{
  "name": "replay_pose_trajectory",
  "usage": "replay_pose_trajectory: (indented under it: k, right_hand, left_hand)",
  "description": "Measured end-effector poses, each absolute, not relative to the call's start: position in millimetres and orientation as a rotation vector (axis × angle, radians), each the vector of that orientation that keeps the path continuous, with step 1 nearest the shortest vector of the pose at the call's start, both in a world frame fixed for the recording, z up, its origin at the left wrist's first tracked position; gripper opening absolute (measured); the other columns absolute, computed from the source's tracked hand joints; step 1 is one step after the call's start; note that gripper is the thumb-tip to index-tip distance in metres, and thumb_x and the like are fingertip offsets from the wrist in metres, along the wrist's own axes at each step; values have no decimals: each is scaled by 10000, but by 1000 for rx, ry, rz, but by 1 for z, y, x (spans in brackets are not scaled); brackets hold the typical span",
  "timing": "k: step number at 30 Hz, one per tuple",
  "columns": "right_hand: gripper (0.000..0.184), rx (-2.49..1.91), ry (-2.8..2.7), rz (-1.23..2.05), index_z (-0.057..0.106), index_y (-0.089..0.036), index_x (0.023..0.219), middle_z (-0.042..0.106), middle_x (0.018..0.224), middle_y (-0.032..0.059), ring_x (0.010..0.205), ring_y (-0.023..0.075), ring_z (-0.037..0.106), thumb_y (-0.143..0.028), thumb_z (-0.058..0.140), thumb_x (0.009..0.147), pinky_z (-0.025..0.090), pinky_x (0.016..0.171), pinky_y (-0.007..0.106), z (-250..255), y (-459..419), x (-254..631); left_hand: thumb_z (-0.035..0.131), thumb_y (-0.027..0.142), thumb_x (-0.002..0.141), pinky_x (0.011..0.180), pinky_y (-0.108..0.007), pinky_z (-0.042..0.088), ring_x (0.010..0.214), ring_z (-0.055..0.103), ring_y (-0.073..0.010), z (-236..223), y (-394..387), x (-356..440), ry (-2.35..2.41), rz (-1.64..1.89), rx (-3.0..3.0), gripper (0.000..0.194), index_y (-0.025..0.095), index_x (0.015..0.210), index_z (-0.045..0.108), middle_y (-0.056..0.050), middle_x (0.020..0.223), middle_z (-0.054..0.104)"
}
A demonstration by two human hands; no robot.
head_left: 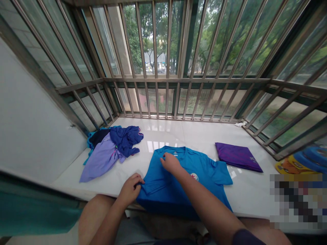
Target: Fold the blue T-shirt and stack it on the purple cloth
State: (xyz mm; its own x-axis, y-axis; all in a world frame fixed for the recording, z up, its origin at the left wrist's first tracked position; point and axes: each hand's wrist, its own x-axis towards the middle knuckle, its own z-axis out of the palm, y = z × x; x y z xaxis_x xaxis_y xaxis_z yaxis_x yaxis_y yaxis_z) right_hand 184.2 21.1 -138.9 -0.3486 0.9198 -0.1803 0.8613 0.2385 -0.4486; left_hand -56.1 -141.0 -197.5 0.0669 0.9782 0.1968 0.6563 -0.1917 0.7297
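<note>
A bright blue T-shirt lies flat on the white marble sill, its lower part hanging over the near edge. My left hand is shut on the shirt's near left side, with a fold of fabric running inward from it. My right hand reaches across and pinches the cloth just below the collar. A small red and white badge shows on the shirt beyond my right forearm. The part of the shirt under my right arm is hidden.
A heap of navy, lavender and turquoise clothes lies to the left of the shirt. A folded purple garment lies to the right. Steel window bars run along the far side, and a colourful printed cloth sits at the right.
</note>
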Motion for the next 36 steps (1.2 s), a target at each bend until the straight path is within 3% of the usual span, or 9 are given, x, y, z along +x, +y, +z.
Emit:
replay_pose_trajectory:
  k: [6,10,14,19,24,29,32,36]
  right_hand:
    - [344,-1590,-2504,788,716,-157,1232,733,1230,73,1095,255,721,-446,707,1047,610,967,448,-143,56,138]
    - [330,-1555,-2529,755,708,-183,1259,717,1269,78,1088,236,716,-445,694,1058,623,955,443,-145,61,116]
    - [250,-1545,-2509,655,719,-180,1196,729,1240,74,1090,221,703,-391,632,1096,591,971,403,-147,55,103]
    - [262,-1501,-2496,519,682,-142,1281,696,1302,124,1179,264,635,-299,553,1116,512,994,347,-143,42,119]
    - [318,-1366,-2553,436,658,-200,1369,674,1389,129,1286,296,585,-334,529,1111,471,1089,408,-138,-8,168]
    - [465,-1043,-2723,507,590,-322,1516,552,1637,70,1532,316,451,-439,615,1067,360,1264,503,-164,-80,216]
    - [514,-1153,-2686,550,573,-339,1553,489,1701,61,1594,332,386,-483,609,1061,274,1319,565,-181,-95,249]
    - [473,-1624,-2452,403,626,-276,1517,537,1655,115,1547,344,455,-447,526,1088,304,1302,556,-184,-76,318]
  left_hand:
    - [493,122,743,823,-364,566,877,704,-232,-196,-141,-56,1623,965,1876,312,230,859,761,-55,906,691]
    - [511,147,812,809,-358,549,859,698,-229,-192,-141,-56,1601,937,1899,274,234,853,767,-56,881,694]
    - [519,331,1015,772,-346,528,818,691,-216,-188,-141,-55,1606,893,1920,334,232,806,759,-59,841,695]
    - [485,501,1059,784,-346,558,816,704,-221,-191,-137,-61,1683,942,1778,472,234,791,767,-52,816,717]
    - [424,448,1054,931,-434,617,1039,749,-268,-192,-106,-64,1881,1121,1613,420,220,1063,776,-88,1077,805]
    - [384,280,1060,1225,-524,479,1352,665,-283,-201,-51,-17,1900,979,2042,453,180,1352,716,-142,1406,746]
    - [432,376,1071,1262,-588,414,1506,546,-354,-215,-32,13,2053,740,2104,547,100,1508,611,-226,1583,615]
    - [429,523,1076,1310,-625,300,1621,381,-387,-232,-29,21,2155,537,2123,697,110,1635,483,-223,1733,417]
